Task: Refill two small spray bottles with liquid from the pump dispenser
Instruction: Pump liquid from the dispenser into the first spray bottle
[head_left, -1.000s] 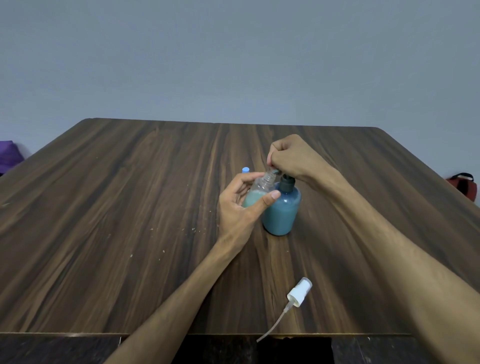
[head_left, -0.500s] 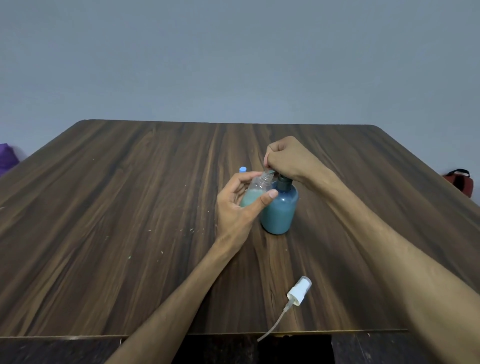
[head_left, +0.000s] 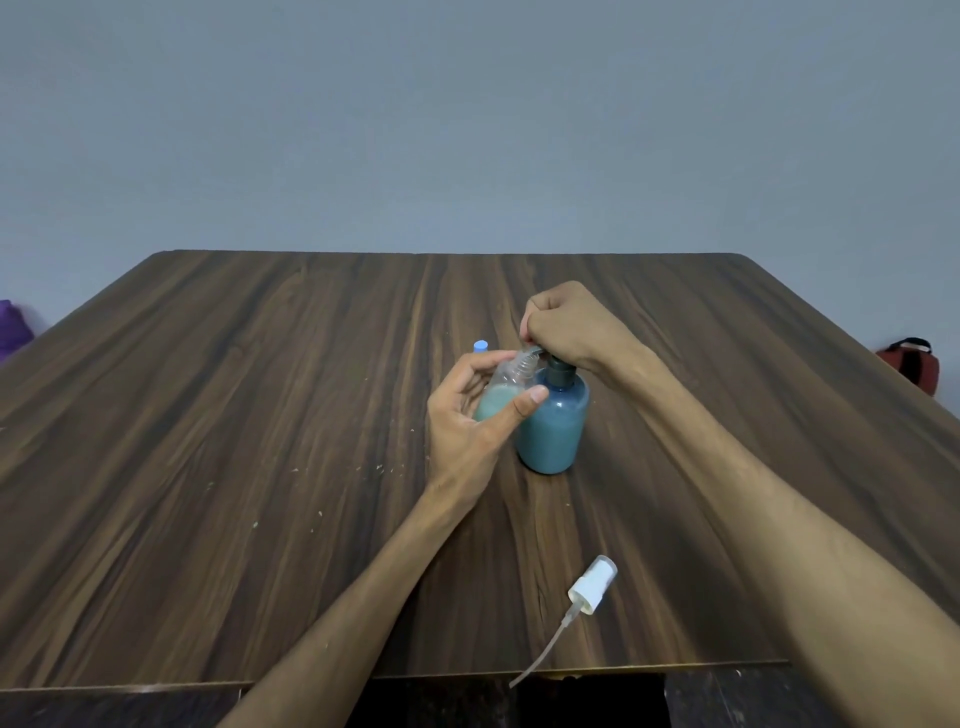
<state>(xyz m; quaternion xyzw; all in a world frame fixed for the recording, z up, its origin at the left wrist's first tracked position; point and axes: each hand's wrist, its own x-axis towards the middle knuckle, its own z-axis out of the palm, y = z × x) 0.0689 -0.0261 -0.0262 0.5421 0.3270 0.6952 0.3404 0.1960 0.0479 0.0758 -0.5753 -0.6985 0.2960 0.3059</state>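
Item 1: pump dispenser (head_left: 553, 426), a rounded blue bottle standing upright near the middle of the wooden table (head_left: 208, 415). It is filled with pale blue-green liquid to about its shoulder, and it carries a dark collar and pump head.

Item 2: small clear spray bottle (head_left: 501, 395), cap off, touching the dispenser's left side. It is tilted, with its threaded neck under the dispenser's spout. Pale green liquid fills roughly its lower half.

Item 3: your left hand (head_left: 467, 415), left of the dispenser, curled around that small bottle, thumb across its front.

Item 4: your right hand (head_left: 563, 325), above the dispenser, closed into a fist over the pump head and pressing on it.

Item 5: white spray cap (head_left: 592, 584) with its dip tube, lying on the table well in front of the dispenser, the tube reaching past the table's near edge.

Item 6: a small blue cap (head_left: 481, 345), just behind and left of the dispenser; what it sits on is hidden by your fingers.
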